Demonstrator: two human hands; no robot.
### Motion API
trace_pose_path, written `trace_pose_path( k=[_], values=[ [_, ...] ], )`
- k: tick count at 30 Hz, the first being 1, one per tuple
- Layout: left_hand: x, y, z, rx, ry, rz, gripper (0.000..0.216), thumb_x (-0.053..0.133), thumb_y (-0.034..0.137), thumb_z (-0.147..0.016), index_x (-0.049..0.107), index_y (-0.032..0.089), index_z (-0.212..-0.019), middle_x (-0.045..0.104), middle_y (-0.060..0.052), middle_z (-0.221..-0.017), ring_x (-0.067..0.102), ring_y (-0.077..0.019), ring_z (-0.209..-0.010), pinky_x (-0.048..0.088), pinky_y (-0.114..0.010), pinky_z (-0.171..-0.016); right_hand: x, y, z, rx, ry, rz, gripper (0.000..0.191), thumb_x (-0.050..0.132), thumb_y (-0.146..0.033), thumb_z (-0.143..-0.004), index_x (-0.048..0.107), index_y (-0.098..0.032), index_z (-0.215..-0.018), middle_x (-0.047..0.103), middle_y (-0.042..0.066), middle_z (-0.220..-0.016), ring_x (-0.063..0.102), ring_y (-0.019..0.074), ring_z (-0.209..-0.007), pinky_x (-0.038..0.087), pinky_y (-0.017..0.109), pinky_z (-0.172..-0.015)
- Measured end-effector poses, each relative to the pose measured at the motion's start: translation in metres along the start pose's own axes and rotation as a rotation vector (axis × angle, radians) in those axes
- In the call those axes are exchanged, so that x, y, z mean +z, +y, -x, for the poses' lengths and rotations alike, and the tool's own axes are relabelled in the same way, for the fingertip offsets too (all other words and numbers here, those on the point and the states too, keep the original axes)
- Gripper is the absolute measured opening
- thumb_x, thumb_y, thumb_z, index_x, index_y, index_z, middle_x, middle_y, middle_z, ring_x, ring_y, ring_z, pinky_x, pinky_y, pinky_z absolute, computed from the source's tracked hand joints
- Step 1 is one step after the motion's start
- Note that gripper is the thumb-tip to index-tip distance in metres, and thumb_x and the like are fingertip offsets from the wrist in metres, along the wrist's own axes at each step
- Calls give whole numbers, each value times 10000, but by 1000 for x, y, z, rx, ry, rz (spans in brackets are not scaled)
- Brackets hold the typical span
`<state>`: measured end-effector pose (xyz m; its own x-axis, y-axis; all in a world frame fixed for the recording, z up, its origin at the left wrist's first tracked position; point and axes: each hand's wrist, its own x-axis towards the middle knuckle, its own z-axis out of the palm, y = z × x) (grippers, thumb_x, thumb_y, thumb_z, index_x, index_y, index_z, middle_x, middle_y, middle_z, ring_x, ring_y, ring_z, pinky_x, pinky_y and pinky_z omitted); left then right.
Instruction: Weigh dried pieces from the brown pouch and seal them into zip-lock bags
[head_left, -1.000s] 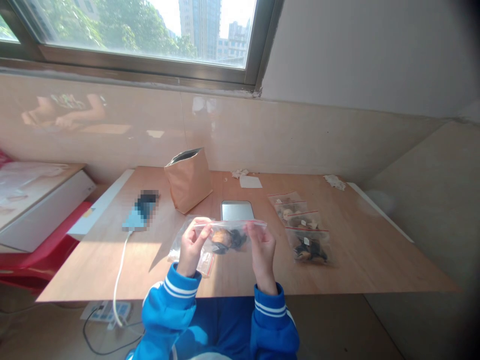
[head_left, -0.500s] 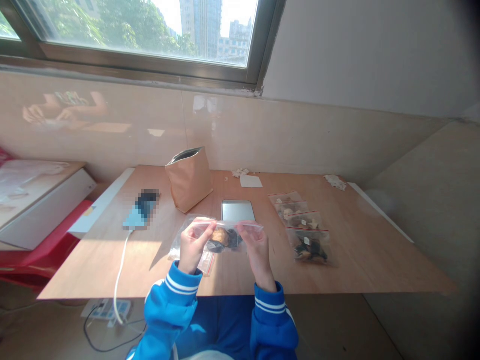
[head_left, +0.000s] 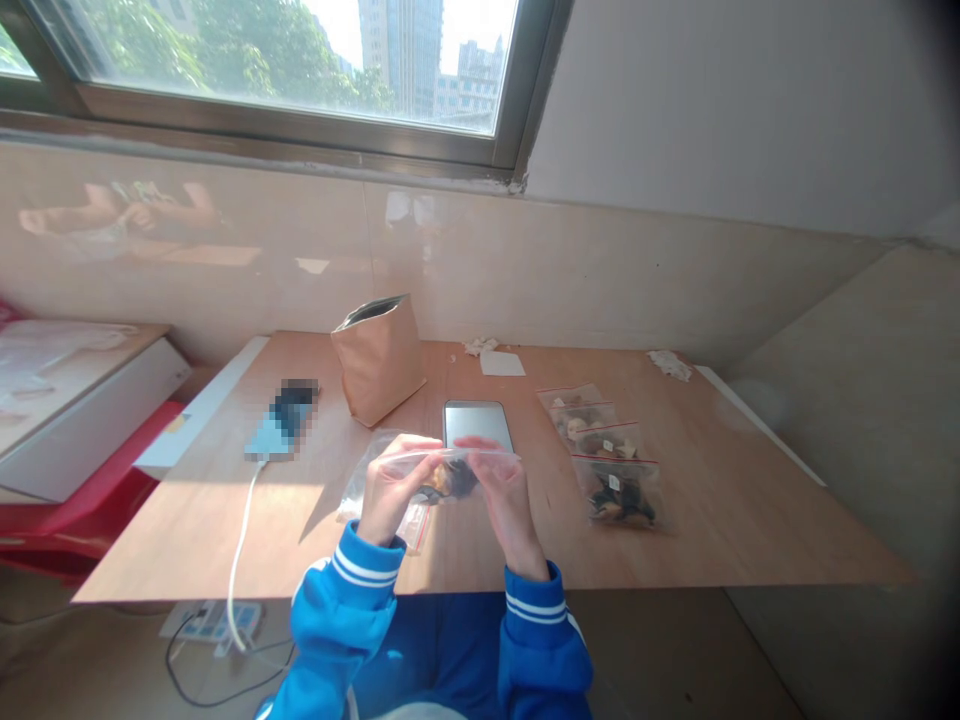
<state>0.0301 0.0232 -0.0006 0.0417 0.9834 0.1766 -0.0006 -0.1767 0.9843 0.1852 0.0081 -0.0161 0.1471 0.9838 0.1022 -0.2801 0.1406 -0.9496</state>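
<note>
Pinching the top edge of a bag (head_left: 454, 482) above the table (head_left: 720, 535) in left grip (head_left: 390, 490) and right grip (head_left: 506, 495), with thumbs and fingertips nearly together. Filled with dark and tan pieces, not yet set down; cannot tell whether sealed. Just left of left grip, spare bags (head_left: 356, 485), contents unclear. Right of right grip, several filled bags (head_left: 619, 505), seemingly finished. Just beyond both grips, a silver slab (head_left: 477, 422); farther, beyond left grip, an open-topped pouch (head_left: 382, 365).
</note>
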Motion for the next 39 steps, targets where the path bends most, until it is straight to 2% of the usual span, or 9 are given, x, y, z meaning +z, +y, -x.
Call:
trace_pose_path(
  k=[4, 9, 15, 19, 23, 26, 31, 35, 39],
  values=[
    [-1, 2, 1, 24, -7, -53, 224, 698, 383, -776, 736, 163, -756, 679, -45, -814, 647, -152, -759, 524, -251, -707, 3, -5, 2, 6, -86, 16, 201, 713, -332, -781, 744, -216, -942, 717, 64, -1107, 668, 213, -1000, 525, 353, -901],
    [0, 0, 1, 94, 12, -99, 201, 679, 368, -799, 734, 178, -764, 670, -38, -819, 641, -154, -800, 511, -256, -746, 10, -4, 3, -49, 40, 127, 156, 713, -344, -774, 756, -201, -821, 747, 54, -916, 687, 204, -860, 550, 328, -792],
    [4, -7, 5, 154, 142, -125, 176, 677, 348, -804, 726, 179, -810, 656, -39, -837, 629, -162, -837, 496, -264, -773, 15, 9, 2, -102, 186, 186, 162, 730, -351, -756, 727, -189, -763, 714, 26, -760, 658, 175, -717, 533, 293, -683],
    [-3, -12, 2, 138, 118, -123, 183, 678, 354, -799, 686, 176, -756, 618, -20, -777, 613, -146, -752, 491, -254, -692, 7, 8, -1, -79, 80, 245, 227, 687, -380, -793, 710, -188, -912, 728, 60, -917, 676, 214, -855, 538, 346, -775],
    [-12, -19, -3, 273, 35, -250, 160, 693, 318, -789, 669, 206, -678, 568, -3, -751, 584, -132, -730, 479, -258, -700, -1, -3, 1, -255, 66, 617, 423, 686, -297, -797, 601, -254, -1209, 652, 64, -1217, 583, 255, -1150, 426, 437, -980],
    [-11, -24, -4, 340, 29, -323, 160, 702, 308, -783, 660, 213, -661, 547, 2, -723, 562, -129, -696, 470, -257, -658, 2, -8, 5, -418, -7, 924, 244, 635, -213, -836, 677, -293, -1063, 653, 23, -1230, 481, 276, -1277, 290, 479, -1057],
    [-6, -24, 0, 359, 68, -308, 219, 708, 359, -773, 623, 193, -659, 544, 12, -688, 554, -118, -655, 460, -240, -615, 11, -4, 9, -469, -143, 975, 194, 531, -210, -929, 715, -265, -911, 755, 10, -908, 683, 191, -869, 374, 381, -904],
    [-6, -12, 5, 333, -42, -288, 215, 698, 387, -776, 647, 187, -716, 611, -22, -750, 597, -142, -725, 492, -269, -691, 5, 1, 7, -485, -31, 951, 245, 518, -210, -933, 731, -272, -830, 764, 19, -876, 689, 201, -835, 382, 390, -860],
    [-7, -6, 6, 250, -58, -278, 221, 622, 407, -833, 654, 193, -786, 671, -40, -776, 629, -165, -774, 510, -299, -750, -3, 4, 5, -433, -5, 954, 232, 522, -248, -932, 733, -287, -844, 764, 7, -867, 674, 196, -798, 392, 388, -844]
  ],
)
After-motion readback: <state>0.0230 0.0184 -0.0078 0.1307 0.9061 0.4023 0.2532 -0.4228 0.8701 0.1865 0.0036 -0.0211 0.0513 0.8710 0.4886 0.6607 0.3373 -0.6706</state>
